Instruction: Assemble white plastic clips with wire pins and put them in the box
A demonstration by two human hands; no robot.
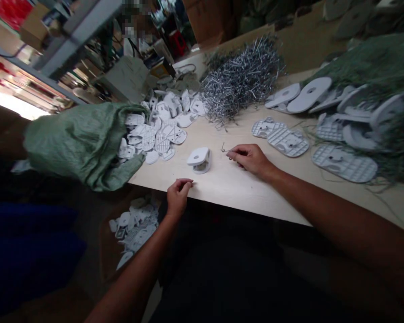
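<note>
My right hand (251,159) pinches a thin metal spring (223,148) just above the table, its bent wire end sticking up past the fingertips. Left of that hand stands a white plastic clip (198,157), its two rounded halves one above the other with a gap between them; neither hand touches it. At the table's front edge my left hand (178,197) is closed, thumb against curled fingers. What those fingers hold, if anything, is too small to make out.
A big heap of metal springs (240,78) lies at the back of the wooden table (242,186). White ribbed plastic pieces (161,134) spill from a green sack (77,141) at left. Larger white pieces (345,163) lie at right beside green sacking (373,58). Below stands a box of white parts (138,229).
</note>
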